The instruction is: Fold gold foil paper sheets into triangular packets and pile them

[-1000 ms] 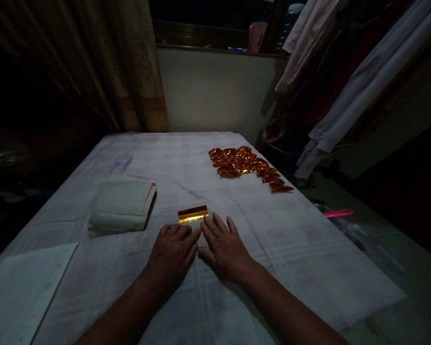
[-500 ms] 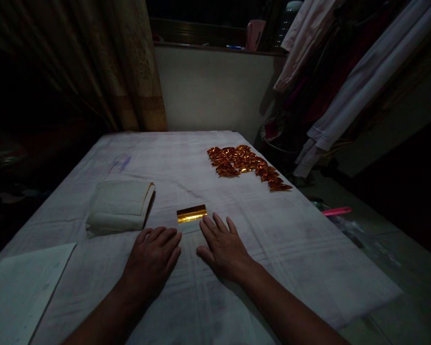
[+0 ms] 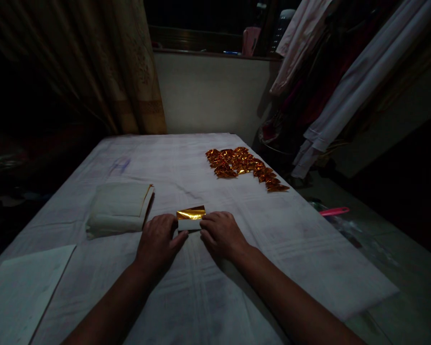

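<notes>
A small sheet of gold foil paper lies on the cloth-covered table, its far part shiny gold and its near part pale grey. At its left near edge, my left hand pinches the paper between thumb and fingers. My right hand grips the opposite edge in the same way, fingers bent over it. Farther off to the right lies a cluster of folded gold foil pieces, several of them in a row along the table's edge.
Left of my hands is a stack of pale paper. A white sheet lies at the near left of the table. Clothes hang at the right, above a pink handle by the floor. A curtain hangs behind.
Both hands have closed from lying flat to pinching the paper's two sides, the left moving forward and right. The paper's grey near part now stands out more.
</notes>
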Demonstrator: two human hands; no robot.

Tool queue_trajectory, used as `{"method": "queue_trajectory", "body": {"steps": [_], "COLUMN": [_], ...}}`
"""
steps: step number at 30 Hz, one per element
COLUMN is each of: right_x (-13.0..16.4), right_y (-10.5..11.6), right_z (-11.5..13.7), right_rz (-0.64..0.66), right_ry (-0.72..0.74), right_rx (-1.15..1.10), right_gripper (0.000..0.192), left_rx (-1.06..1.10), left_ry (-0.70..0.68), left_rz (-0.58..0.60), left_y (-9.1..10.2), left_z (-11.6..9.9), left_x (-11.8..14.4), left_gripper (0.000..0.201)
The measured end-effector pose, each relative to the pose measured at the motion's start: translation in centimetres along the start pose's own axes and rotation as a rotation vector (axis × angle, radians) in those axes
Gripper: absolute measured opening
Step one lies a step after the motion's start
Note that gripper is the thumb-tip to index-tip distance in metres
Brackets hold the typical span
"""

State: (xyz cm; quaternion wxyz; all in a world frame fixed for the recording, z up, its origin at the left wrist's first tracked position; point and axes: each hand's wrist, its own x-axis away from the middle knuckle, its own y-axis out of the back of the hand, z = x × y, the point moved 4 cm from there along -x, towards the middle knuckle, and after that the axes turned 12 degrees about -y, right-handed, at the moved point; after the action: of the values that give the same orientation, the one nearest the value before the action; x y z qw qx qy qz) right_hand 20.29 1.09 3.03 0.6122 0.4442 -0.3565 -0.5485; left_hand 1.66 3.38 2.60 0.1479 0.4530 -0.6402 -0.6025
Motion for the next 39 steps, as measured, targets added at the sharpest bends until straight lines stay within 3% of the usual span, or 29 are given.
{"method": "queue_trajectory", "body": {"steps": [6,9,16,22,27,30,34,39], "right_x": [-1.0,-0.8,-0.6,-0.5,-0.2,-0.2,-0.3,-0.3], "right_y": [-0.6,-1.2,-2.0,-1.8,-1.3,-1.2,-0.8,-0.3], "right_z": [-1.3,-1.8,-2.6,-2.9,-2.8,-2.8,-2.7,-2.2], "right_rz": [-0.093,-0.167,-0.253,-0.231,-0.255,-0.285,-0.343,-0.219], "right_ry": [-0.032,-0.017,0.027,0.066,0.101,0.128,0.160,0.043], "right_rx": [-0.156,-0.221,-0.235,-0.261,-0.261,-0.265,-0.339,-0.580], "right_gripper": [0.008,0.008,0.050,0.028,0.029,0.028,0.016,0.019], "left_rx": [0.041,0.034,0.096,0.183,0.211,0.264,0.368,0.673], "left_ry": [0.016,-0.014,-0.062,-0.094,-0.090,-0.017,0.195,0.384], "left_rz": [-0.104,-0.100,-0.110,-0.129,-0.163,-0.152,-0.144,-0.281], "left_y": [-0.3,-0.6,-0.8,-0.9,-0.5,0.1,0.2,-0.2], "left_z": [0.4,0.6,0.9,1.1,0.9,0.7,1.1,1.3], "left_x": [0.9,1.0,0.9,1.3,1.3,1.0,1.0,1.2], "left_gripper": [0.030,0.031,0.016,0.013,0.017,0.019,0.020,0.030]}}
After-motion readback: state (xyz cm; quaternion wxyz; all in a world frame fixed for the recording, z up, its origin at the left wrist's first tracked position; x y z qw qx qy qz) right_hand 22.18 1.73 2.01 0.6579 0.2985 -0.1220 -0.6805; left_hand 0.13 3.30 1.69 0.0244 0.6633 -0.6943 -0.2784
